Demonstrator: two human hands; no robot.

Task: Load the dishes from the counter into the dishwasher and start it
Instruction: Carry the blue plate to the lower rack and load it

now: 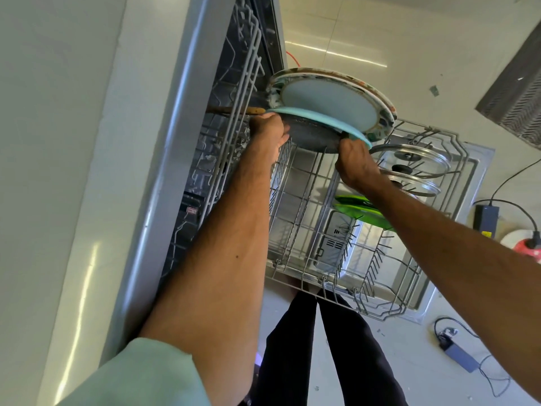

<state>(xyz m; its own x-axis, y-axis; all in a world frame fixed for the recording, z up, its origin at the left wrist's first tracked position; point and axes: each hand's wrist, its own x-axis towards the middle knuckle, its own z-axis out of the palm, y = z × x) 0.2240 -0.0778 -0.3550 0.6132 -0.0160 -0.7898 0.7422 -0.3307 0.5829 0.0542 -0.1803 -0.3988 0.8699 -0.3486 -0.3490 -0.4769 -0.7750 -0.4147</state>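
The left hand (269, 133) curls its fingers around the near-left edge of a teal plate (316, 118), and the right hand (355, 165) closes on the opposite edge, so each grip is clenched on the same plate. Holding it by both rims keeps it level and steady, probably because it has to be lined up with a slot and not just dropped in. Its dark grey underside faces down toward the camera. Just behind and touching it, a larger patterned-rim plate (328, 104) stands tilted on edge. I cannot tell whether that one is already seated between the tines or is leaning on the teal plate. Both plates sit in the upper centre of the frame, over the far end of the lower rack (307, 200), which stands drawn out over the open dishwasher door (456, 259). The rack already holds two glass lids (418, 168) with black knobs on the right side and green plates (363, 212) on edge below them, partly hidden by the right forearm. That leaves the far rows as the free space, which would explain the long reach. The upper rack (243, 83) runs along the upper left, with a wooden utensil handle (234, 110) poking through it beside the left hand. Loading looks partly done, and the machine has not been started.
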